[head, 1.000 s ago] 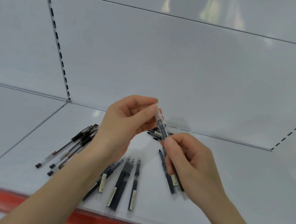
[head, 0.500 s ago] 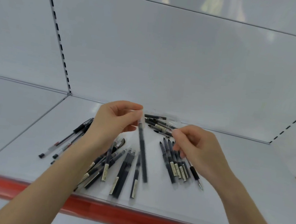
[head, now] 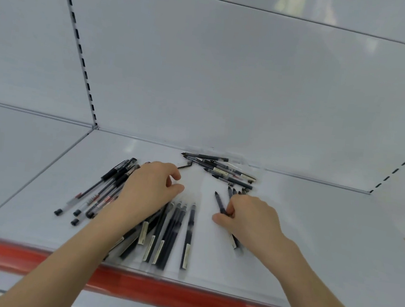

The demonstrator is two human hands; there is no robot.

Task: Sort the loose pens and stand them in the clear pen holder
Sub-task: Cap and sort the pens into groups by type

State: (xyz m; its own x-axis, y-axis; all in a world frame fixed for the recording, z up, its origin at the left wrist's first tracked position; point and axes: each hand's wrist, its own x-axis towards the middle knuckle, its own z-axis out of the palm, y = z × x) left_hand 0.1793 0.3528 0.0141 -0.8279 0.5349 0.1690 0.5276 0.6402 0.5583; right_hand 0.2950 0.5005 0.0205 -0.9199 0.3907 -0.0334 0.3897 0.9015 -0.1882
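Both hands dropped: right hand (head: 249,218) pinches a pen (head: 220,203), left hand (head: 149,192) loose over pens (head: 173,227).

**Right hand closes on one dark pen on the shelf**

The right hand (head: 252,218) lies low on the white shelf (head: 324,241), its thumb and curled fingers round a dark pen (head: 220,202) whose tip points out beyond the grip toward the back panel (head: 229,81). More pen tips show just past its knuckles. Left of the grip, the left hand (head: 152,193) rests over a row of dark labelled pens (head: 170,232), fingers loosely curled, thumb and forefinger apart. Further left lie clear-barrelled pens (head: 100,192) with black caps. Beyond the grip, a pile of pens (head: 222,171) sits against the back panel. Nearer the person than the grip, a red strip (head: 157,291) edges the shelf, blurred.
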